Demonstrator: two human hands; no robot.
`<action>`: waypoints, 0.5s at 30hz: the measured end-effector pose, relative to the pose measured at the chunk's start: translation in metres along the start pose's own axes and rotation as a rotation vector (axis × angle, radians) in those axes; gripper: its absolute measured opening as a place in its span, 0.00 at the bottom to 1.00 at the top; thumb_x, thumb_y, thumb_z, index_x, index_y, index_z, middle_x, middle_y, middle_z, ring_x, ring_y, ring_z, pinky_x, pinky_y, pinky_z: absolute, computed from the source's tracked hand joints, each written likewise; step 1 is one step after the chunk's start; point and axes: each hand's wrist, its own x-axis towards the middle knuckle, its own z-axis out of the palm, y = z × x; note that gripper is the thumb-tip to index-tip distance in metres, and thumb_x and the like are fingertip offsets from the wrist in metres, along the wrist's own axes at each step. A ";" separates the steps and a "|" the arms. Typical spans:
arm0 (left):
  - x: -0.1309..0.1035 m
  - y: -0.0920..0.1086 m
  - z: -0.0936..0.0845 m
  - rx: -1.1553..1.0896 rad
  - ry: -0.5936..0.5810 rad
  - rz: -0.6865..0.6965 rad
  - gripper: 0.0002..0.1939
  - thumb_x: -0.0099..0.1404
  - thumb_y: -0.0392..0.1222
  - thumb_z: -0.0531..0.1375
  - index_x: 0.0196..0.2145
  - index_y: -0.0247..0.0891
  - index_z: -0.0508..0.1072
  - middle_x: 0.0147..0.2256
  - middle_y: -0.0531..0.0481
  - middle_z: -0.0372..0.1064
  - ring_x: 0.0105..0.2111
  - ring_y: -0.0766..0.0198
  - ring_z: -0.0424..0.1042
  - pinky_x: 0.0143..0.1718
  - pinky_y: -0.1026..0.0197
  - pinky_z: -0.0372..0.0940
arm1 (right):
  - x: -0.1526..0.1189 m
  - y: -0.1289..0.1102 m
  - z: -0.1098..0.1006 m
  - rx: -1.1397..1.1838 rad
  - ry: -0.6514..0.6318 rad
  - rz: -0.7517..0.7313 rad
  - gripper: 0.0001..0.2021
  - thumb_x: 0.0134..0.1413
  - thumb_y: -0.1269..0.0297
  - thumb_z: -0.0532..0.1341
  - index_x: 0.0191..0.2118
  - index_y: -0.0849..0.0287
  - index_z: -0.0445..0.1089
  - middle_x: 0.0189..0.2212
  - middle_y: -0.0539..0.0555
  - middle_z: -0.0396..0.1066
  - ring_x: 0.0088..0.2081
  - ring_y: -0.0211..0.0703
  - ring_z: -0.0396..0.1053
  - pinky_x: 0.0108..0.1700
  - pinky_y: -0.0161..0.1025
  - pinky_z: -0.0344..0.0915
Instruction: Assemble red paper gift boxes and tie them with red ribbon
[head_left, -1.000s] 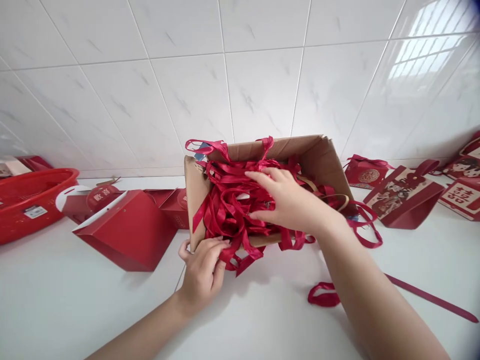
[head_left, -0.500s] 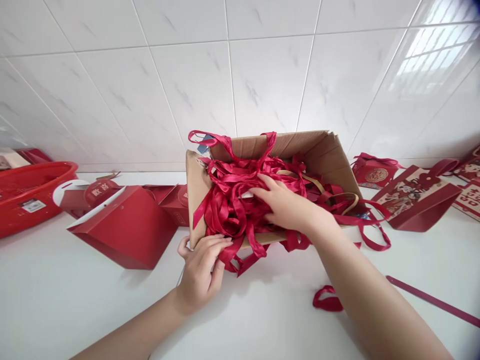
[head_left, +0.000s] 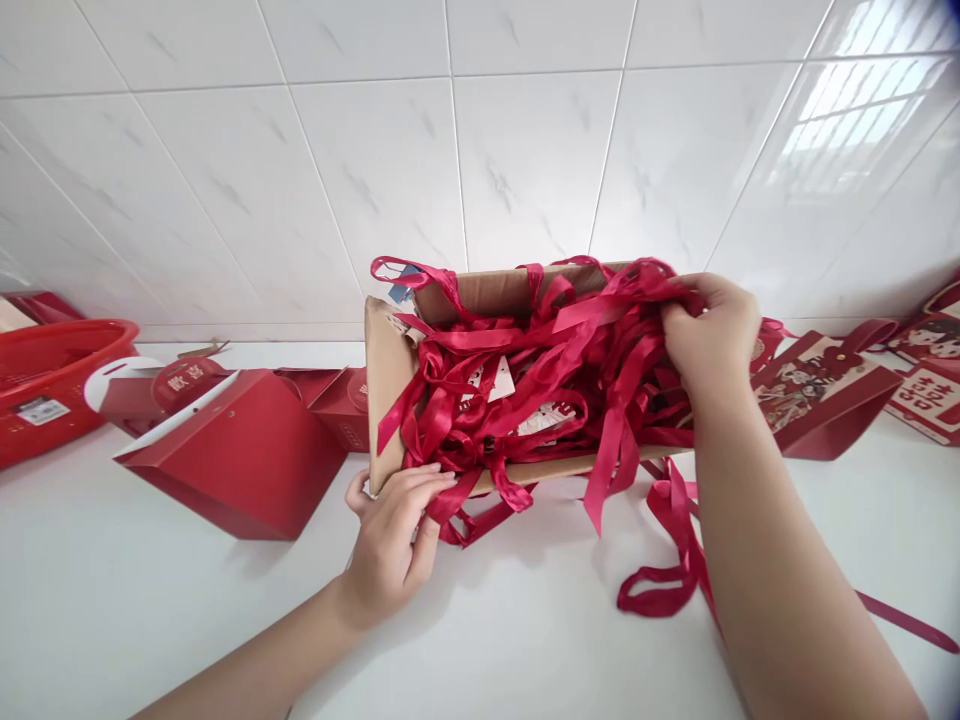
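A cardboard box (head_left: pixel 388 385) stands against the tiled wall, heaped with tangled red satin ribbon (head_left: pixel 525 390). My left hand (head_left: pixel 397 530) grips the box's front left corner, thumb outside and fingers over the edge beside some ribbon. At the box's right end, my right hand (head_left: pixel 712 330) is closed on a bunch of the ribbon, pulling it up above the rim. Under the parted ribbon, a white card (head_left: pixel 501 380) and a printed piece (head_left: pixel 547 418) show. Several ribbon loops hang over the front edge.
Left of the box are a red gift box (head_left: pixel 247 450) and a red plastic basket (head_left: pixel 60 390). Printed gift boxes (head_left: pixel 825 395) stand to the right. A ribbon loop (head_left: pixel 660 590) and a dark red strap (head_left: pixel 907 625) lie on the white table (head_left: pixel 487 640).
My right hand has moved from the middle of the heap to the right, taking a bunch of ribbon with it. Cards beneath came into view. My left hand stays at the corner.
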 end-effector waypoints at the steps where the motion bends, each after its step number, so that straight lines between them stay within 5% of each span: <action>1: 0.000 0.000 0.000 0.002 0.002 0.000 0.16 0.62 0.27 0.49 0.45 0.38 0.66 0.38 0.45 0.75 0.41 0.54 0.74 0.51 0.47 0.47 | 0.002 0.004 0.000 0.042 0.072 -0.005 0.14 0.45 0.73 0.57 0.38 0.59 0.75 0.26 0.52 0.72 0.26 0.42 0.67 0.37 0.43 0.68; 3: -0.001 -0.001 0.000 0.006 0.007 -0.003 0.16 0.62 0.27 0.49 0.46 0.38 0.66 0.38 0.45 0.75 0.41 0.54 0.74 0.51 0.47 0.47 | 0.004 0.009 0.001 0.078 0.180 -0.062 0.15 0.48 0.72 0.55 0.40 0.60 0.74 0.31 0.55 0.73 0.31 0.44 0.69 0.40 0.44 0.68; 5: -0.001 -0.001 0.001 0.011 0.005 -0.005 0.16 0.62 0.27 0.49 0.45 0.39 0.66 0.39 0.45 0.75 0.41 0.55 0.74 0.51 0.47 0.47 | 0.002 0.010 0.003 0.040 0.159 -0.147 0.16 0.48 0.74 0.53 0.39 0.60 0.75 0.37 0.57 0.73 0.38 0.46 0.71 0.46 0.45 0.67; 7: -0.001 -0.001 0.001 0.013 0.003 0.000 0.16 0.62 0.27 0.49 0.45 0.38 0.66 0.39 0.45 0.75 0.41 0.55 0.73 0.51 0.47 0.47 | -0.003 0.007 0.007 -0.065 -0.151 -0.231 0.14 0.44 0.76 0.53 0.33 0.59 0.75 0.37 0.55 0.74 0.41 0.47 0.71 0.49 0.44 0.66; 10: -0.001 -0.001 0.001 0.015 0.008 0.007 0.16 0.62 0.27 0.49 0.45 0.38 0.67 0.39 0.44 0.75 0.41 0.55 0.73 0.51 0.47 0.47 | -0.011 -0.001 0.007 -0.290 -0.896 -0.208 0.08 0.42 0.74 0.58 0.28 0.57 0.72 0.30 0.53 0.74 0.34 0.47 0.71 0.40 0.43 0.68; 11: -0.001 -0.001 0.001 0.015 0.011 0.010 0.16 0.62 0.26 0.49 0.45 0.37 0.66 0.38 0.44 0.75 0.41 0.55 0.74 0.51 0.47 0.47 | -0.013 -0.005 0.003 -0.355 -1.022 -0.185 0.07 0.42 0.73 0.59 0.29 0.57 0.72 0.31 0.53 0.74 0.33 0.47 0.71 0.38 0.44 0.68; 12: -0.001 -0.001 0.000 0.015 0.013 0.011 0.16 0.62 0.26 0.49 0.45 0.37 0.66 0.38 0.44 0.75 0.41 0.55 0.74 0.50 0.47 0.47 | -0.014 -0.009 -0.002 -0.405 -1.045 -0.181 0.08 0.44 0.71 0.59 0.32 0.56 0.73 0.33 0.54 0.74 0.34 0.48 0.72 0.38 0.45 0.68; 15: -0.001 -0.001 0.000 0.016 0.012 0.010 0.16 0.62 0.27 0.50 0.45 0.38 0.66 0.39 0.45 0.75 0.40 0.55 0.74 0.50 0.48 0.47 | -0.017 -0.024 -0.025 -0.438 -0.779 -0.314 0.18 0.47 0.70 0.58 0.46 0.54 0.72 0.50 0.57 0.69 0.49 0.57 0.68 0.49 0.52 0.65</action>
